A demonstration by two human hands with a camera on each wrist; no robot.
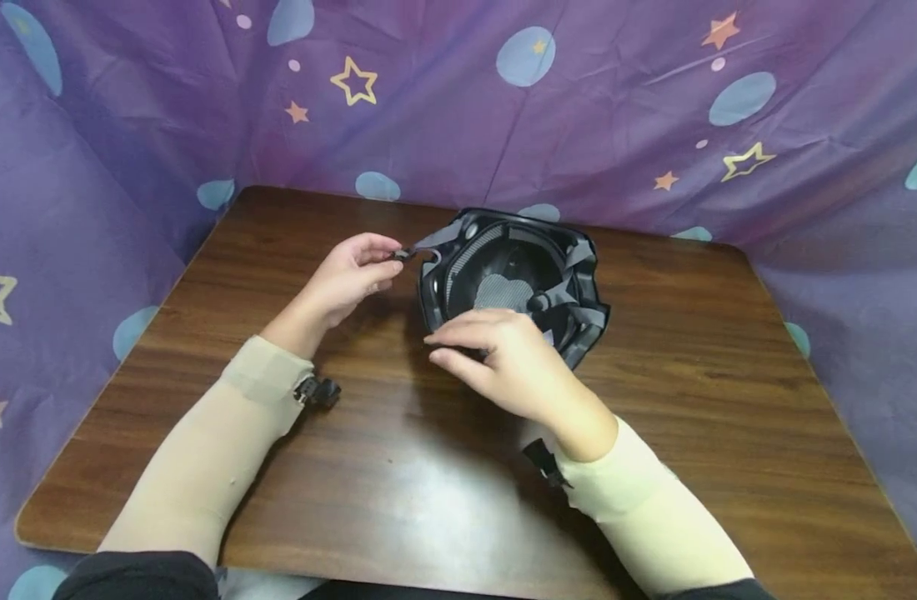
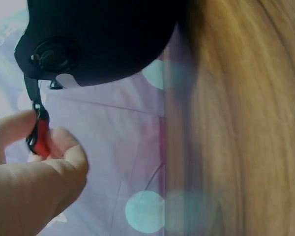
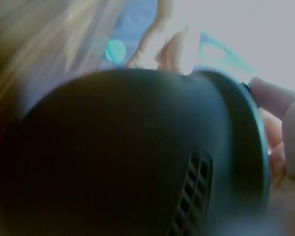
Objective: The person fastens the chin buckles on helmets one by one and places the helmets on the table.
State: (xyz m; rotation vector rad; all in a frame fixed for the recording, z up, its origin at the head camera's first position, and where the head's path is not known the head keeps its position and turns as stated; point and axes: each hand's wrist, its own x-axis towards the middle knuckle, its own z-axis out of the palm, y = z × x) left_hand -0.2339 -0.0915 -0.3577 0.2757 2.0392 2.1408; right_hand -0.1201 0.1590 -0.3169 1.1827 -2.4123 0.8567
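A black helmet (image 1: 436,304) lies upside down on the table, its padded inside facing up and grey straps (image 1: 578,254) along its edge. To its left, my left hand (image 1: 357,271) pinches a black buckle (image 1: 402,254) at the end of a grey strap (image 1: 439,236) pulled out from the rim. In the left wrist view the buckle shows a red part (image 2: 42,140) between thumb and fingers. My right hand (image 1: 507,358) reaches over the helmet's near side, fingers extended leftward, thumb apart from the index finger. A vented outer shell (image 3: 123,147) fills much of the right wrist view.
The helmet rests on a brown wooden table (image 1: 676,392) with rounded corners, toward its back edge. A purple curtain (image 1: 443,117) with stars and dots hangs behind and at both sides. Small black wrist cameras (image 1: 319,392) sit on both pale sleeves.
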